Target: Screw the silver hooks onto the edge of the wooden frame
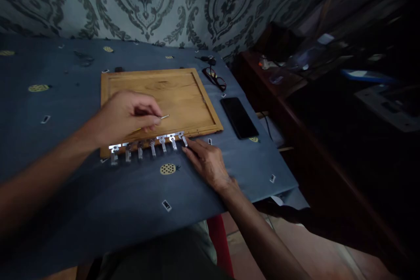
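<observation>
Above the near part of a wooden framed board (pixel 144 85), my left hand (pixel 126 113) is closed on a thin metal-tipped tool (pixel 164 117). A sliver of yellow shows below that hand, seemingly in line with the tip; the fingers hide the middle. A row of silver metal hooks (pixel 163 144) runs along the board's near edge, hanging over it. At the right end of this row, my right hand (pixel 210 162) has its thumb and fingertips closed about the last hook (pixel 184 141). The board lies flat on a blue patterned cloth.
Right of the board lie a black phone (pixel 240 118) and a pair of glasses (pixel 215 79), with a dark cabled item (pixel 208 59) behind. A patterned curtain (pixel 147 4) borders the table's far side. A dark wooden desk (pixel 278 83) with clutter stands to the right.
</observation>
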Demonstrator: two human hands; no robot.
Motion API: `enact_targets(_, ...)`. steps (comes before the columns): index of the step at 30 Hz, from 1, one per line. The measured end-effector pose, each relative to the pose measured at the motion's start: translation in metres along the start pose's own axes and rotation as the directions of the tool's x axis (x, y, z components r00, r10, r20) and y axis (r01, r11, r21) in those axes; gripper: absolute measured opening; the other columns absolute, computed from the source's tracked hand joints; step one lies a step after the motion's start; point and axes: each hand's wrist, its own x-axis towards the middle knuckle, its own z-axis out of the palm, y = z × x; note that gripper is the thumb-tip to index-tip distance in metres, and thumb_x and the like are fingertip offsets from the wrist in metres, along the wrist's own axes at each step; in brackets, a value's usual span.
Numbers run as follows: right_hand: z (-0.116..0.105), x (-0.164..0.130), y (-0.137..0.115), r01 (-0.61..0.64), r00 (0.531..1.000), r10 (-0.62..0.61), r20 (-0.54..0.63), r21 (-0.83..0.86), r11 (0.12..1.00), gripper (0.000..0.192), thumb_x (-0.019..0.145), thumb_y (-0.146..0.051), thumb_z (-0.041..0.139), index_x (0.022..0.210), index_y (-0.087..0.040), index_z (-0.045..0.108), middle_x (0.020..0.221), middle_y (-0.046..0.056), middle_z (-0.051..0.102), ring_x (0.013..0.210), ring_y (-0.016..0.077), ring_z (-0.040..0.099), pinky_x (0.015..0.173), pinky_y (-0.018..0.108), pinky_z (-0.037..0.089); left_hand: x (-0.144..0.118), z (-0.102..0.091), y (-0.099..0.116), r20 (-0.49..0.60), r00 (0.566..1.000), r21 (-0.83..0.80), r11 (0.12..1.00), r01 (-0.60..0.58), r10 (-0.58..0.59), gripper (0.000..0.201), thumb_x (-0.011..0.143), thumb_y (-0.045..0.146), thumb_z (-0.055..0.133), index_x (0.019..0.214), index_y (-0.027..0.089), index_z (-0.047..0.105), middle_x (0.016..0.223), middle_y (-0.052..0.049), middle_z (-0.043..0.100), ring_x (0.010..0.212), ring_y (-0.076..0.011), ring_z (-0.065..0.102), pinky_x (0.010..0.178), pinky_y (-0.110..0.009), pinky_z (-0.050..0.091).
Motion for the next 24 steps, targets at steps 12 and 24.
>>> enact_targets(12, -0.001, -0.001, 0.0, 0.028, 0.999, -0.028, -0.017, -0.008, 1.0, 0.04, 0.11, -0.037, 0.043, 0.128, -0.017, 0.072, 0.082, 0.007, 0.073, 0.072, 0.0181, 0.071, 0.067, 0.026, 0.052, 0.031, 0.047, 0.014, 0.093, 0.996, 0.267, 0.963, -0.042, 0.018, 0.011, 0.085, 0.01, 0.064, 0.078, 0.015, 0.071, 0.065, 0.004, 0.069, 0.059, -0.0069, 0.056, 0.061, -0.022, 0.036)
enact_targets(24, -0.003, 0.0, -0.001, 0.009, 1.0, -0.008, -0.01, 0.016, 1.0, 0.041, 0.11, -0.039, 0.041, 0.125, -0.018, 0.073, 0.078, 0.004, 0.069, 0.066, 0.0155, 0.064, 0.062, 0.025, 0.048, 0.035, 0.053, 0.007, 0.246, 0.967, 0.286, 0.948, -0.137, 0.066, 0.016, 0.08, 0.003, 0.065, 0.072, 0.015, 0.07, 0.066, 0.005, 0.064, 0.064, -0.0068, 0.053, 0.066, -0.023, 0.034)
